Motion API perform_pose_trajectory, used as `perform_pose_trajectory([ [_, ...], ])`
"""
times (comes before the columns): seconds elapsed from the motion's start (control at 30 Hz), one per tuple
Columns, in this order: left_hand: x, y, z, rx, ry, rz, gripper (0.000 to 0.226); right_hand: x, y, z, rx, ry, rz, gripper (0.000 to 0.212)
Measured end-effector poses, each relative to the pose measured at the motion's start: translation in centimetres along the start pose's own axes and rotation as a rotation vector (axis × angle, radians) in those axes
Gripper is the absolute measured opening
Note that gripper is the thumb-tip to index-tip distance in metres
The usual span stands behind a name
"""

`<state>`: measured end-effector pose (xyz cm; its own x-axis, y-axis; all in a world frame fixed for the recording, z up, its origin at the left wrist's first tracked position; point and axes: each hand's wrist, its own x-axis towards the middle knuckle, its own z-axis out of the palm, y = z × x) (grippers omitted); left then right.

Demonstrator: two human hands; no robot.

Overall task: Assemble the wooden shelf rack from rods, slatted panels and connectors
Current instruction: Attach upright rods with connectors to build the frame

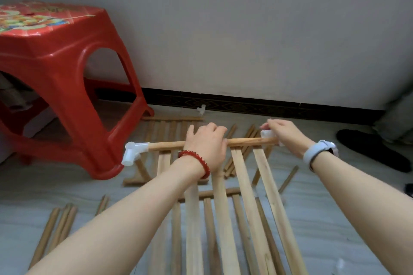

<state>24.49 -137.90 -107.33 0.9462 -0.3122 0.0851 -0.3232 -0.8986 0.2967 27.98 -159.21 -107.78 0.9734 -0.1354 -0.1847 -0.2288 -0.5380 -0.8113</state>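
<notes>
On the floor in front of the wall, the light wooden slatted panel [243,196] is being held up by its round wooden end rod [243,141]. Left hand [206,147] is gripping that rod near the middle, fingers curled over it. Right hand [285,135] is pinching a white plastic connector [267,134] at the rod's right end, apparently pushing it on; can't tell whether it's seated yet. The white plastic elbow connector [134,152] is already sitting on the left end.

Progress, my read: early. One panel is getting its corner fittings; no uprights joined, nothing standing as a rack.

Still loose: a second slatted panel [172,127] lying flat further back, a spare white connector [201,109] near the dark skirting, bare wooden rods [55,227] lying lower left, more rods [248,140] scattered under the held panel.

Around: a red plastic stool [55,78] is standing close to the left connector, crowding that end. A dark slipper [371,149] is lying at right, well apart.
</notes>
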Motion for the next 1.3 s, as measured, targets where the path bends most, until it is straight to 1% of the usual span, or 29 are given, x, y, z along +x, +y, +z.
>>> perform_pose_trajectory([
  [0.13,3.4,4.6,2.4,0.016,-0.157,0.074,0.040,0.9,1.5,0.7,-0.041,0.071,-0.038,0.026],
  [0.2,4.6,5.7,3.1,0.056,-0.192,0.088,0.038,1.3,1.9,0.8,-0.039,0.094,-0.037,0.025],
  [0.33,5.2,5.5,4.1,0.119,-0.101,0.122,0.031,2.0,2.9,-0.1,-0.019,0.142,-0.012,0.023],
  [0.43,5.0,4.9,4.1,0.137,-0.032,0.122,0.030,1.8,3.5,-0.5,0.048,0.123,0.000,0.022],
  [0.67,5.3,4.9,4.5,0.142,-0.050,0.074,0.029,1.0,3.6,0.1,0.083,0.128,-0.025,0.023],
  [0.77,5.4,4.8,4.6,0.126,-0.038,0.075,0.029,0.6,3.3,0.6,0.069,0.117,-0.040,0.022],
  [0.97,5.2,4.4,5.2,0.179,0.004,0.114,0.032,0.1,3.4,1.5,0.143,0.126,-0.026,0.026],
  [1.17,4.7,4.4,4.9,0.154,0.034,0.121,0.034,-0.5,3.0,1.2,-0.018,0.111,-0.082,0.035],
  [1.23,4.0,4.8,4.7,0.134,0.022,0.110,0.032,-0.7,2.7,0.9,-0.008,0.109,-0.053,0.038],
  [1.3,2.9,4.4,3.9,0.054,-0.002,0.059,0.033,-1.1,2.7,0.6,0.070,0.110,0.003,0.033],
])
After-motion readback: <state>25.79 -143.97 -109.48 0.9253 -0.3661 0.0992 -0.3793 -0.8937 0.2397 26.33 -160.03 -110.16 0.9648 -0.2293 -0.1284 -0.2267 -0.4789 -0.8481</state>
